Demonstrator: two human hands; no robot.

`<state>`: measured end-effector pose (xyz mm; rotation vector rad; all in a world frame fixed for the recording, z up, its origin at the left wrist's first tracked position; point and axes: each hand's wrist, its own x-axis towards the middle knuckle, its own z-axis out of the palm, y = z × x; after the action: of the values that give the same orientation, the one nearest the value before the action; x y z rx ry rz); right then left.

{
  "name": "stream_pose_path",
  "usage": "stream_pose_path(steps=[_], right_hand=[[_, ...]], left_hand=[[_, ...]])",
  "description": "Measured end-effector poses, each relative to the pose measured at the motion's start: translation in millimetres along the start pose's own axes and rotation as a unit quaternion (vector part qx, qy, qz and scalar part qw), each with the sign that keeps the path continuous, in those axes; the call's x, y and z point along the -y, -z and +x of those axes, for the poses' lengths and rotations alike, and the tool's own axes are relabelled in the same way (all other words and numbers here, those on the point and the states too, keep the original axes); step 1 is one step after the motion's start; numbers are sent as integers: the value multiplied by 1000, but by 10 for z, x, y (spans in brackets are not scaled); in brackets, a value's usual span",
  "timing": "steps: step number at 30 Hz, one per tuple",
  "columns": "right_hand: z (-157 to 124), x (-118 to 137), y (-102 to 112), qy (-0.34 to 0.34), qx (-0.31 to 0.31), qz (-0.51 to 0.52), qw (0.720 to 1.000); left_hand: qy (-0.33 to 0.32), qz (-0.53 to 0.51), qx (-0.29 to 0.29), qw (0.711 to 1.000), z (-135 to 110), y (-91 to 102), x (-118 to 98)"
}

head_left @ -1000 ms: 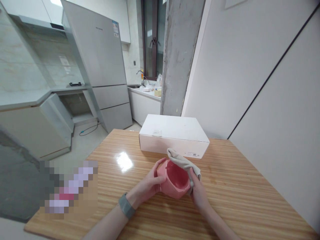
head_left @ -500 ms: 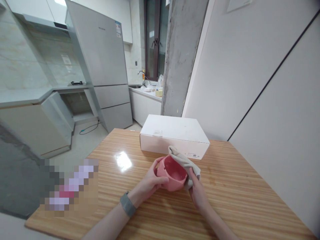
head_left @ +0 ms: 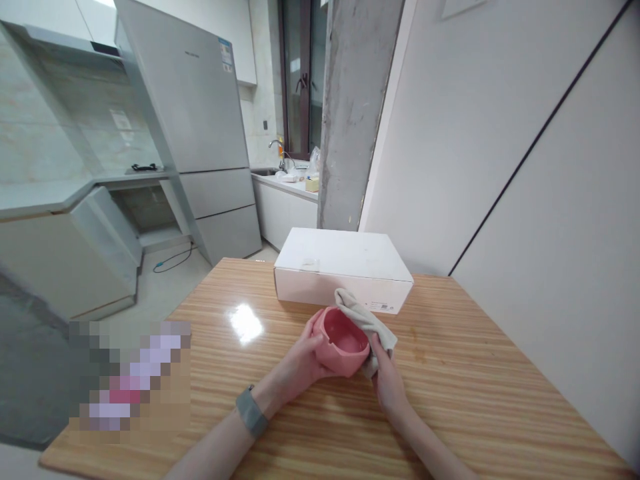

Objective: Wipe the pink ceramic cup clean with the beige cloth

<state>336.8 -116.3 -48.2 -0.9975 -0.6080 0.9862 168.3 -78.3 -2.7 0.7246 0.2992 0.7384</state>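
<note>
My left hand (head_left: 300, 353) grips the outer left side of a pink faceted ceramic bowl (head_left: 343, 343), which is tilted with its hollow facing me and up. A grey-beige cloth (head_left: 367, 325) lies over the bowl's far right rim, and my right hand (head_left: 386, 381) pinches it against the bowl's right side. The bowl is held just above the wooden table (head_left: 450, 373), a little in front of a white cardboard box (head_left: 343, 267). The bowl's underside is hidden.
A grey band (head_left: 251, 412) circles my left wrist. A pixelated patch (head_left: 130, 377) covers the table's left corner. Behind the table stand a concrete pillar (head_left: 350, 113), a steel refrigerator (head_left: 185, 100), and a white counter (head_left: 285, 200) with a sink and small items.
The bowl has turned in my hands, its hollow tipping more toward me. The cloth has stayed against its right side, and both hands have drawn slightly closer to the box.
</note>
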Motion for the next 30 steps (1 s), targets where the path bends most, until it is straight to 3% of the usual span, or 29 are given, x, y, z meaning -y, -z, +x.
stream_pose_path(steps=[11,17,26,30], right_hand=[[-62,186,-82,-27,15,-5,1000],[-57,179,-63,-36,-7,-26,999],[-122,48,-124,3,-16,-38,999],[-136,17,-131,11,-4,-43,999]], left_hand=[[-14,99,9,995,-47,9,-89],[-32,169,-32,985,-3,30,-94],[-129,132,-128,974,88,-9,103],[-104,79,-125,983,59,-44,108]])
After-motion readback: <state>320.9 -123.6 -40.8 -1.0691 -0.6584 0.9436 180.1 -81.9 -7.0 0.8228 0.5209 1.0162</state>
